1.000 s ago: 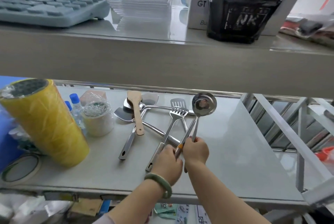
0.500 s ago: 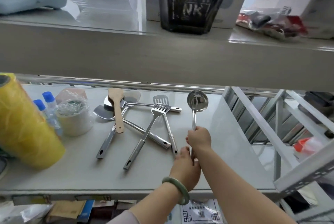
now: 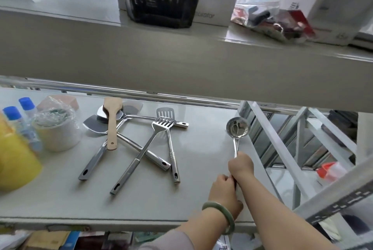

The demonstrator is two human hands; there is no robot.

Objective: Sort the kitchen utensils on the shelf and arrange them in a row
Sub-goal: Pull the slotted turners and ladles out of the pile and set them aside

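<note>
A: Where are the hands?

B: Both reach in from the bottom, over the front right part of the shelf [image 3: 60, 201]. The right hand [image 3: 241, 166] is farther in. Its arm slants up from the bottom right corner. The fingers are curled tight around the handle of the ladle [image 3: 237, 128].

A: And the other one?

B: The left hand [image 3: 224, 191] sits just behind it, nearer the shelf edge. It has a green bangle [image 3: 219, 213] on the wrist. Its fingers are bent in and touch the low end of that same handle, but I cannot tell how hard they grip it.

A: Where is the ladle?

B: At the right end of the shelf, near the side edge. Its round bowl points to the back and the handle runs straight toward the person. It is well apart from the other tools.

A: What other tools?

B: A pile in the middle. A wooden spatula [image 3: 112, 122] lies on top of shiny metal ones. A slotted turner [image 3: 141, 156] leans across a long handle, and a second slotted turner [image 3: 171, 145] lies beside it. They cross each other.

A: Anything on the left?

B: A roll of white tape [image 3: 58, 134], two small bottles with blue caps [image 3: 20, 110], and a big yellow roll [image 3: 16, 161].
</note>
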